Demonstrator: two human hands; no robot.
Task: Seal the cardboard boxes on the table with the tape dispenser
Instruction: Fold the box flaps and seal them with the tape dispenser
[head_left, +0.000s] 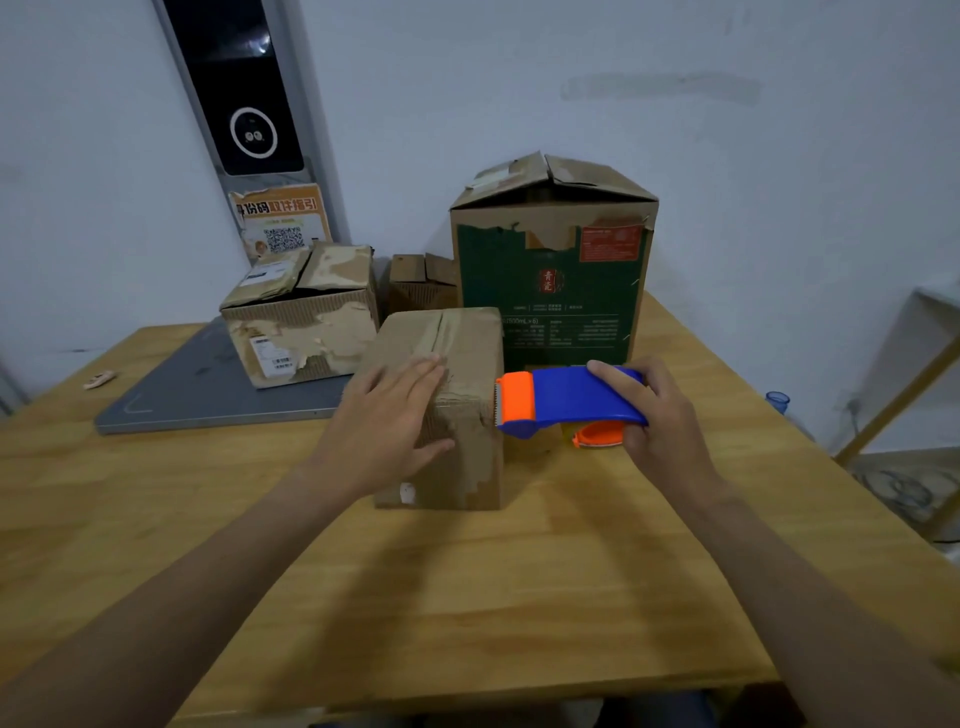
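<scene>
Far left on the table (467, 597), a grey board (208, 384) carries a torn box (306, 312) with its flaps ajar, and a small box (421, 283) sits behind it. Now the left hand (387, 415): fingers straight and close together, flat on the top front edge of the near box (467, 353), thumb down the front face. Behind stands the tall green box (550, 270), flaps peaked. The dispenser (566, 397) hangs above the table, its orange head right at the near box's upper right edge. The right hand (660, 421) has its fingers wrapped round the blue body. Far right, a blue cup (777, 401).
</scene>
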